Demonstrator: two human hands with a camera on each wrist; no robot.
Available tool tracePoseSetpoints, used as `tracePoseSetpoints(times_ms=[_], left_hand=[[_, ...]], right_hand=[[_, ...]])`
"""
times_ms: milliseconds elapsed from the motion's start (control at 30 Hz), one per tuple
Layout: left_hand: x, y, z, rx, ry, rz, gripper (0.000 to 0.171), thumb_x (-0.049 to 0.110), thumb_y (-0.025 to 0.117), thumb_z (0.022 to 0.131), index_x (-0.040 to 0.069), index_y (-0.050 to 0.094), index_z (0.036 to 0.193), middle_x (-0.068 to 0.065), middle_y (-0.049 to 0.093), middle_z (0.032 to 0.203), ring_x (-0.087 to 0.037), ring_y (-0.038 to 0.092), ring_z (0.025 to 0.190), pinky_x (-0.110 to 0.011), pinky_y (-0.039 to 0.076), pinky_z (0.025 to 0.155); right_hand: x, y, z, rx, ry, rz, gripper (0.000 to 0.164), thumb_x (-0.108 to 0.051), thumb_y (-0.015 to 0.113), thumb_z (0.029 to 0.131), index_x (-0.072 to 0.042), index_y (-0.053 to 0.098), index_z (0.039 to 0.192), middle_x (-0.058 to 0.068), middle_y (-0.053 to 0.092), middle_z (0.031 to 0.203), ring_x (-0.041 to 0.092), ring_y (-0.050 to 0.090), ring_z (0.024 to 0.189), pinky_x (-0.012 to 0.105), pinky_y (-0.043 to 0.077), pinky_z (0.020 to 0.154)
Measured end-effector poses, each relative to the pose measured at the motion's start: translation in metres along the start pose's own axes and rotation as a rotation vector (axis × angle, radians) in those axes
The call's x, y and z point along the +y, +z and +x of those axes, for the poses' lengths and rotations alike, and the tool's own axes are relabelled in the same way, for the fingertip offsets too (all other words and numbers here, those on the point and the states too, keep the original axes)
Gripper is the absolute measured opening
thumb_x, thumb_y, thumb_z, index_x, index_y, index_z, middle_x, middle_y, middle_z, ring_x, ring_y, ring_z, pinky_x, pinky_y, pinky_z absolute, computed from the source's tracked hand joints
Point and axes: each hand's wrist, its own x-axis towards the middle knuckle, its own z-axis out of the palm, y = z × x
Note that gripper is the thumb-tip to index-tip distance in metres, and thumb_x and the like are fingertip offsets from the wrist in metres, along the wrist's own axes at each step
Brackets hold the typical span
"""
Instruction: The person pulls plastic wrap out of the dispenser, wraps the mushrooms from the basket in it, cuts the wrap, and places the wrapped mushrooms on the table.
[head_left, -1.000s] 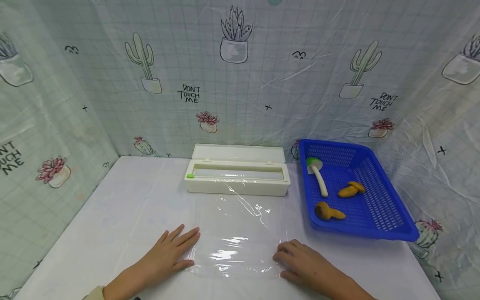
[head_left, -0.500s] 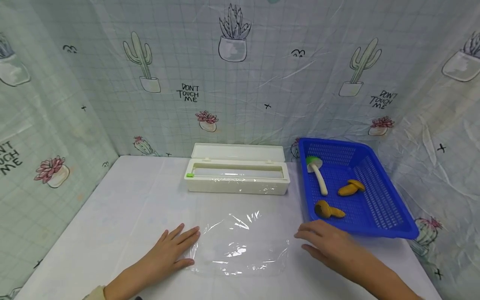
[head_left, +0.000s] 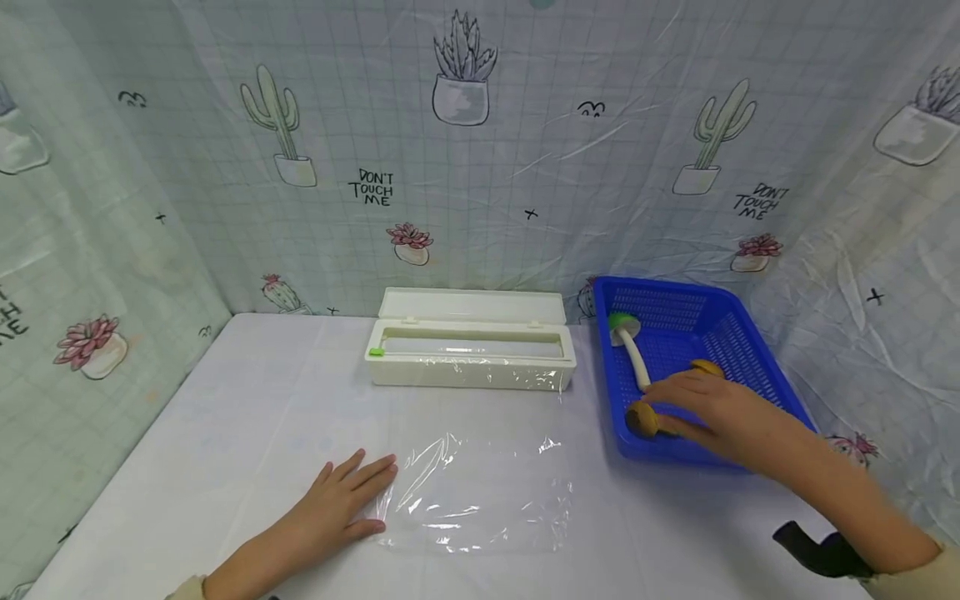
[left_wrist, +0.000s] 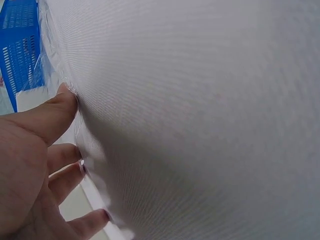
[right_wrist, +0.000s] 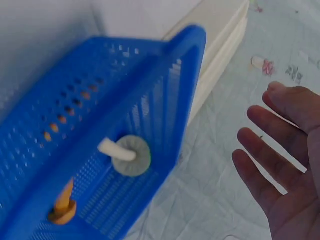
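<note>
My left hand [head_left: 330,500] rests on the left edge of a sheet of clear cling film [head_left: 487,500], fingers spread and straight. In the left wrist view the thumb and fingertips [left_wrist: 65,107] press against the film's edge and the white tabletop. The right hand [head_left: 727,421] reaches over the blue plastic basket [head_left: 675,452], fingers above and around a brown-capped mushroom [head_left: 641,418]. Its fingers look loosely extended in the right wrist view. Beside it lie a green-capped mushroom [head_left: 633,358] with a white stem and a yellow mushroom [head_left: 707,367], partly hidden by the hand.
A white cling film dispenser [head_left: 472,372] stands at the back of the table with its lid up and a green slider [head_left: 377,352] at its left end. The film runs from it toward me. A cactus-print curtain [head_left: 480,192] closes off the back and sides.
My right hand has lifted from the film's right edge and moved right and away from me, into the basket beside the brown-capped mushroom. The left hand has stayed on the film.
</note>
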Motion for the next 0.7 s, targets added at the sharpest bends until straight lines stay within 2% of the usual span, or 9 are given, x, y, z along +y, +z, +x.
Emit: tracePoseSetpoints(times_ms=[67, 100, 133, 267, 433, 567, 700], left_hand=[[-0.001, 0.001, 0.000, 0.000, 0.003, 0.000, 0.072, 0.052, 0.067, 0.092, 0.012, 0.051, 0.150, -0.003, 0.047, 0.156, -0.049, 0.041, 0.139, -0.079, 0.033, 0.100], [-0.002, 0.001, 0.000, 0.004, 0.006, 0.000, 0.072, 0.052, 0.067, 0.092, 0.012, 0.052, 0.149, -0.003, 0.047, 0.156, -0.049, 0.042, 0.139, -0.079, 0.034, 0.099], [-0.002, 0.002, 0.000, 0.007, 0.008, 0.000, 0.072, 0.052, 0.068, 0.092, 0.012, 0.052, 0.149, -0.003, 0.047, 0.156, -0.049, 0.042, 0.139, -0.079, 0.034, 0.099], [-0.003, 0.003, -0.001, 0.018, 0.010, -0.003, 0.071, 0.052, 0.067, 0.092, 0.012, 0.052, 0.149, -0.002, 0.047, 0.155, -0.048, 0.041, 0.139, -0.079, 0.033, 0.100], [-0.003, 0.001, -0.001, 0.014, 0.006, -0.007, 0.071, 0.051, 0.068, 0.092, 0.012, 0.051, 0.150, -0.002, 0.047, 0.155, -0.048, 0.041, 0.140, -0.079, 0.033, 0.101], [-0.003, 0.000, 0.000, 0.014, 0.006, -0.012, 0.071, 0.050, 0.068, 0.092, 0.012, 0.052, 0.149, -0.002, 0.048, 0.155, -0.049, 0.041, 0.139, -0.079, 0.032, 0.101], [-0.003, 0.002, 0.001, 0.005, 0.003, -0.022, 0.072, 0.050, 0.068, 0.092, 0.012, 0.051, 0.150, -0.003, 0.047, 0.156, -0.049, 0.041, 0.140, -0.079, 0.032, 0.100]], right_hand=[[0.007, -0.005, 0.004, -0.059, 0.043, 0.008, 0.033, -0.018, 0.080, 0.089, -0.019, 0.072, 0.121, -0.005, 0.072, 0.116, 0.018, 0.069, 0.104, 0.035, 0.060, 0.082], [0.012, -0.007, 0.006, -0.084, 0.066, 0.015, 0.039, -0.011, 0.083, 0.084, -0.019, 0.072, 0.121, -0.004, 0.072, 0.116, 0.018, 0.069, 0.103, 0.036, 0.060, 0.080], [0.016, -0.009, 0.008, -0.110, 0.083, 0.028, 0.040, -0.009, 0.083, 0.083, -0.018, 0.072, 0.121, -0.004, 0.072, 0.117, 0.018, 0.070, 0.102, 0.035, 0.061, 0.079], [0.039, -0.009, 0.016, -0.177, 0.093, 0.076, 0.035, -0.011, 0.081, 0.087, -0.015, 0.073, 0.120, -0.001, 0.073, 0.114, 0.016, 0.072, 0.095, 0.029, 0.061, 0.074], [0.066, 0.001, 0.026, -0.324, 0.088, 0.177, 0.033, -0.019, 0.077, 0.092, -0.012, 0.072, 0.123, 0.001, 0.074, 0.115, 0.017, 0.072, 0.098, 0.030, 0.060, 0.078], [0.089, 0.016, 0.029, -0.458, 0.109, 0.284, 0.034, -0.022, 0.078, 0.091, -0.009, 0.072, 0.122, 0.001, 0.074, 0.114, 0.019, 0.071, 0.099, 0.031, 0.060, 0.080], [0.110, 0.039, 0.028, -0.603, 0.138, 0.412, 0.037, -0.021, 0.078, 0.091, -0.002, 0.070, 0.122, 0.009, 0.073, 0.114, 0.027, 0.070, 0.100, 0.038, 0.060, 0.082]])
